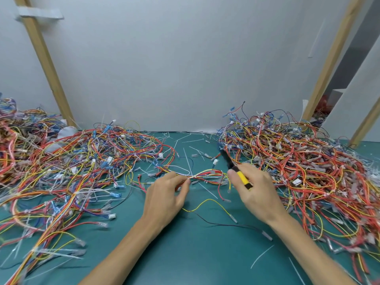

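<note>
Wire bundle point(205, 175) looks light and floppy, best held near its tie, where the left hand point(166, 194) pinches it; the right hand point(259, 190), just beside, grips cutters point(241, 177).

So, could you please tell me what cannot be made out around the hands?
Head view, tool: dark front end blurred, tip shape unreadable.
Head view, right hand: its back hides the fingers round the handle.
Head view, left hand: fingertips cover where it pinches the wire bundle.
Head view, left pile and right pile: cut off by the side edges.

Matt mat point(185, 254) — glossy (plastic) wires point(205, 175)
</note>
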### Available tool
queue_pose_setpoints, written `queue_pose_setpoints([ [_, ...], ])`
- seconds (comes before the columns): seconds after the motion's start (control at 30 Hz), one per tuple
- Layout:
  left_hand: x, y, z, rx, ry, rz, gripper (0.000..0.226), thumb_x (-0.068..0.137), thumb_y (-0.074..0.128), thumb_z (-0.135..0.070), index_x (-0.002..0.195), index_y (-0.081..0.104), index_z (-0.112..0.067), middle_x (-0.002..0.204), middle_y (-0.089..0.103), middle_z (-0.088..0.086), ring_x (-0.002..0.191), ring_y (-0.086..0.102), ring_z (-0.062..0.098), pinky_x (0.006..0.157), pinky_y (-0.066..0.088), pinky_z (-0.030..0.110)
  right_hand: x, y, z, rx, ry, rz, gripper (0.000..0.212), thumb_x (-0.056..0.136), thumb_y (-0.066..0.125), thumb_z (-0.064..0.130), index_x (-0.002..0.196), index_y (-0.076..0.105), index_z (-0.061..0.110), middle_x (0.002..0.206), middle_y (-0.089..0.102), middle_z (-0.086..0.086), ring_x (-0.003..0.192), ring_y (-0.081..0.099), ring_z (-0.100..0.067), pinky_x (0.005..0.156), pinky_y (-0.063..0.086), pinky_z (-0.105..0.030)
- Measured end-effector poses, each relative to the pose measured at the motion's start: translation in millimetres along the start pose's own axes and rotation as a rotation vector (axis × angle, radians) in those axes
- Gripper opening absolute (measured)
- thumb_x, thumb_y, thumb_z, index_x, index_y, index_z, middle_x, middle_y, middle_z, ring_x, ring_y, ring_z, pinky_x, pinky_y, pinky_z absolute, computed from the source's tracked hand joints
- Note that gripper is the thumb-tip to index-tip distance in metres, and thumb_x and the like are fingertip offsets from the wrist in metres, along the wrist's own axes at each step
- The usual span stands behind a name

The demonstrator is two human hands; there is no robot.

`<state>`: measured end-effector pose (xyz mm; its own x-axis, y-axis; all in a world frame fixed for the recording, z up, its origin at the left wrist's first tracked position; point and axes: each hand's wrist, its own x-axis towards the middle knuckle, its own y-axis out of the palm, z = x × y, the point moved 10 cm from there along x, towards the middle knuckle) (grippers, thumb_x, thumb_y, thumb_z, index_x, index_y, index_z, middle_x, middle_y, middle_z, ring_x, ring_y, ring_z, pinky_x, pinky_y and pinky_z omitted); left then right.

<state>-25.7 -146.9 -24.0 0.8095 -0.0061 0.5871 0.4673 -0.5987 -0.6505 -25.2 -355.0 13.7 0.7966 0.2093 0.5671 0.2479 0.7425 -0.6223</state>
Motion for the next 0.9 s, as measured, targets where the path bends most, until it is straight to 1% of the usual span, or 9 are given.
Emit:
queue_pose_setpoints([
  [0.07, -0.3, -5.8, -7.3, 0.047, 0.039, -0.057, 0.015, 0.092, 0.06, -0.031, 0.084, 0.071, -0.026, 0.07, 0.056, -0.006, 0.062, 0.056, 0.016, 0.051, 0.046, 0.035, -0.6, 1.2, 9.0, -0.03, -0.052, -0.006, 0.039, 0.094, 0.042, 0.056, 0.078, 0.054, 0.023, 0.084, 0.048, 0.011, 0.076, 0.051, -0.008, 0.068, 0.039, -0.026],
  [0.17, -0.9, -10.6, -15.8, 0.142, 0.108, -0.114, 0.02, 0.092, 0.056, -0.03, 0.083, 0.072, -0.022, 0.069, 0.057, -0.004, 0.058, 0.059, 0.02, 0.044, 0.046, 0.036, -2.0, 3.5, 18.3, -0.106, -0.092, -0.021, 0.034, 0.093, 0.045, 0.058, 0.081, 0.053, 0.028, 0.093, 0.046, 0.009, 0.073, 0.05, -0.008, 0.065, 0.039, -0.025],
  [0.27, -1.9, -9.5, -22.6, 0.239, 0.161, -0.107, 0.03, 0.094, 0.048, -0.032, 0.08, 0.071, -0.019, 0.07, 0.06, -0.002, 0.054, 0.06, 0.024, 0.039, 0.043, 0.036, -5.3, 10.5, 16.3, -0.3, -0.07, 0.02, 0.039, 0.092, 0.039, 0.064, 0.082, 0.055, 0.029, 0.091, 0.046, 0.008, 0.066, 0.049, -0.013, 0.057, 0.038, -0.031],
  [0.33, -2.3, -6.7, -24.8, 0.277, 0.176, -0.082, 0.036, 0.095, 0.042, -0.034, 0.08, 0.07, -0.018, 0.072, 0.061, -0.002, 0.054, 0.061, 0.025, 0.039, 0.043, 0.037, -7.6, 18.3, 12.4, -0.415, -0.063, 0.082, 0.043, 0.091, 0.033, 0.067, 0.083, 0.054, 0.03, 0.087, 0.047, 0.008, 0.066, 0.05, -0.015, 0.055, 0.035, -0.03],
  [0.47, -3.8, -4.6, -27.1, 0.261, 0.172, -0.071, 0.035, 0.096, 0.042, -0.034, 0.082, 0.07, -0.018, 0.074, 0.061, -0.003, 0.056, 0.062, 0.024, 0.041, 0.045, 0.038, -11.8, 33.8, -1.2, -0.487, -0.006, 0.191, 0.046, 0.09, 0.029, 0.067, 0.082, 0.053, 0.029, 0.077, 0.044, 0.01, 0.073, 0.059, -0.02, 0.057, 0.038, -0.032],
  [0.67, -4.0, 0.0, -13.9, 0.016, 0.05, -0.017, 0.017, 0.098, 0.053, -0.03, 0.088, 0.065, -0.022, 0.077, 0.06, -0.01, 0.068, 0.057, 0.013, 0.06, 0.048, 0.036, -16.1, 44.4, -7.0, -0.531, 0.034, 0.235, 0.044, 0.094, 0.033, 0.065, 0.096, 0.061, 0.03, 0.083, 0.043, 0.013, 0.076, 0.057, -0.015, 0.06, 0.034, -0.03],
  [0.77, -3.8, 10.5, -2.5, -0.244, -0.059, 0.073, 0.023, 0.101, 0.049, -0.025, 0.085, 0.066, -0.024, 0.067, 0.06, -0.023, 0.059, 0.05, 0.0, 0.058, 0.036, 0.015, -15.4, 43.3, -9.4, -0.517, 0.04, 0.223, 0.043, 0.093, 0.032, 0.065, 0.095, 0.057, 0.031, 0.086, 0.044, 0.01, 0.074, 0.046, -0.013, 0.062, 0.034, -0.03],
  [0.8, -3.7, 16.8, 1.5, -0.329, -0.112, 0.118, 0.026, 0.102, 0.048, -0.023, 0.085, 0.067, -0.024, 0.065, 0.058, -0.024, 0.055, 0.047, 0.0, 0.055, 0.033, 0.014, -15.5, 42.8, -10.4, -0.514, 0.039, 0.221, 0.042, 0.092, 0.032, 0.065, 0.094, 0.056, 0.03, 0.087, 0.044, 0.008, 0.076, 0.046, -0.014, 0.063, 0.035, -0.03],
  [0.9, -5.2, 34.9, 10.6, -0.571, -0.274, 0.28, 0.033, 0.104, 0.042, -0.024, 0.088, 0.071, -0.02, 0.071, 0.064, -0.011, 0.048, 0.041, 0.012, 0.052, 0.033, 0.026, -14.8, 42.8, -11.5, -0.499, 0.019, 0.215, 0.039, 0.094, 0.037, 0.06, 0.094, 0.056, 0.026, 0.09, 0.043, 0.005, 0.082, 0.048, -0.018, 0.07, 0.04, -0.033],
])
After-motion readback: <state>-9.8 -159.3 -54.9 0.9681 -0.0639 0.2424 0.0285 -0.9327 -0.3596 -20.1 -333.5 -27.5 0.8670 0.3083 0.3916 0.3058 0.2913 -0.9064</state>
